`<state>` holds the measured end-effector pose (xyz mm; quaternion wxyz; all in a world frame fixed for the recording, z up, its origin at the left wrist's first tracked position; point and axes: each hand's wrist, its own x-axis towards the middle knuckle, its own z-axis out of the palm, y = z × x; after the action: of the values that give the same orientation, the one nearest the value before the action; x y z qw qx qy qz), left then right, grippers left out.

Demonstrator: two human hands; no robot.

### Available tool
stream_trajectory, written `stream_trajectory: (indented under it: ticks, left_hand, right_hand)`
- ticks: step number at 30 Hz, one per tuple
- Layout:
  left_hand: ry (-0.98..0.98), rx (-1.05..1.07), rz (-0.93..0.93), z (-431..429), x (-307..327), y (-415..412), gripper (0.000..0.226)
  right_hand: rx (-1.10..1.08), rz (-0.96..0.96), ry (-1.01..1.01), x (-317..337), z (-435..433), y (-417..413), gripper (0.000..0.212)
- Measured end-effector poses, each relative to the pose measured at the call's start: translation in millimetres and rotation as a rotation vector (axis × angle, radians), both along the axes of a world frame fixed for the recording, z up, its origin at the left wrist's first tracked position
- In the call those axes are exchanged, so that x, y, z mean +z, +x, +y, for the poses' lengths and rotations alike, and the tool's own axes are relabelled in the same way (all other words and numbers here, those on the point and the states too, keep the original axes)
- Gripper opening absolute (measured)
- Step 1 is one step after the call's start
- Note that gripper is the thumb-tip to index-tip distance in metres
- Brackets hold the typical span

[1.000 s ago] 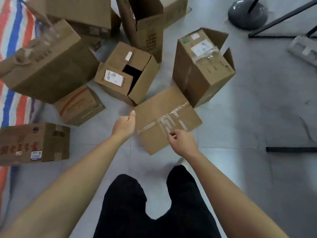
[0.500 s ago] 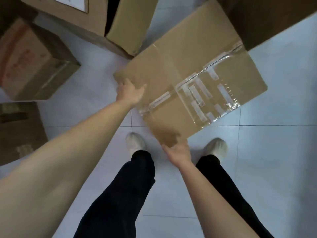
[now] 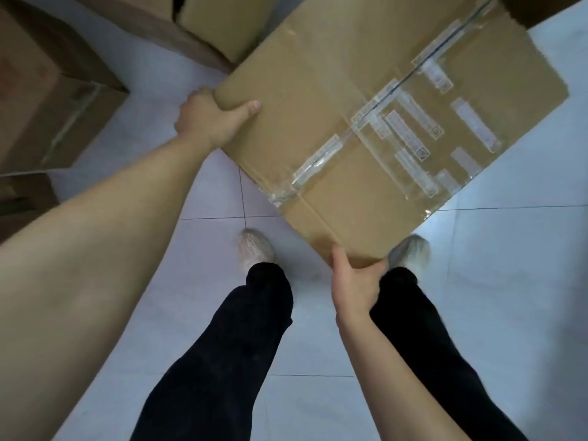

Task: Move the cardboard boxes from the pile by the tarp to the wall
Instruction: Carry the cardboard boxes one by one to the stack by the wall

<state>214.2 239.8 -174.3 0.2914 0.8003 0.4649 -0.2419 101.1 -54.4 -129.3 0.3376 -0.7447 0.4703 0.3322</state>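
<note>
large flat tan cardboard box (image 3: pixel 318 90): plain tan, clear glossy tape, whitish strips | tiled floor (image 3: pixel 509 313) under the box: pale bluish-white, thin dark grout lines | trousers (image 3: pixel 222 345): black | shoes (image 3: pixel 254 249) below the box: light grey-beige | darker brown cardboard box (image 3: pixel 47 106) left of it: faint reddish patch

Count: 5 brown cardboard boxes. Large taped brown cardboard box (image 3: pixel 366 106) at the fingers (image 3: pixel 246 109); plain box (image 3: pixel 54 100) and cut-off box (image 3: pixel 22 198) left of them; flapped box (image 3: pixel 216 30) beyond; dark box corner (image 3: pixel 541 7) far right.
2 hands: left hand (image 3: pixel 210 119), right hand (image 3: pixel 354 281).
2 pale shoes (image 3: pixel 254 249).
</note>
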Motion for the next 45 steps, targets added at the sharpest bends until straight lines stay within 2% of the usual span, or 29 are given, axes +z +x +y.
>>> stream_trajectory:
  ticks: [2,5,10,13,15,18,22,24,29,32,35,38,39,42,45]
  left_hand:
    - [-0.038,0.004,-0.020,-9,51,-3,0.095]
    - [-0.069,0.085,-0.095,-17,127,3,0.069]
    - [-0.054,0.257,-0.178,-16,251,19,0.065]
    - [-0.023,0.437,-0.163,-9,306,2,0.060]
    - [0.018,0.554,-0.160,-12,348,-31,0.050]
    - [0.092,0.788,-0.182,-24,410,-100,0.049]
    - [0.182,1.139,-0.281,-56,498,-208,0.060]
    - [0.261,1.222,-0.333,-74,535,-252,0.052]
    - [0.560,1.418,-0.489,-132,630,-386,0.033]
    - [0.689,1.482,-0.567,-173,682,-468,0.035]
    - [0.778,1.520,-0.636,-224,734,-569,0.043]
    - [0.871,1.590,-0.726,-278,772,-670,0.036]
    - [0.929,1.612,-0.774,-310,786,-724,0.038]
    - [1.063,1.642,-0.873,-372,809,-825,0.051]
    - [1.241,1.735,-0.885,-443,817,-937,0.044]
  right_hand:
    - [-0.010,-0.101,-0.065,56,-11,24,0.087]
    - [0.024,-0.231,-0.120,129,-31,64,0.081]
    - [0.148,-0.463,-0.072,229,-42,143,0.071]
    - [0.280,-0.540,-0.016,273,-26,178,0.081]
    - [0.409,-0.578,0.020,311,-9,186,0.091]
    - [0.598,-0.605,0.100,372,19,183,0.101]
    - [0.893,-0.689,0.268,461,54,152,0.100]
    - [0.995,-0.751,0.326,498,68,127,0.098]
    - [1.203,-0.843,0.562,587,90,16,0.099]
    - [1.282,-0.892,0.705,631,89,-63,0.101]
    - [1.386,-0.930,0.860,669,82,-169,0.104]
    - [1.438,-0.946,0.987,704,70,-281,0.110]
    - [1.474,-0.948,1.040,720,57,-341,0.111]
    - [1.524,-0.969,1.197,747,28,-456,0.107]
    - [1.618,-0.954,1.362,767,-9,-583,0.103]
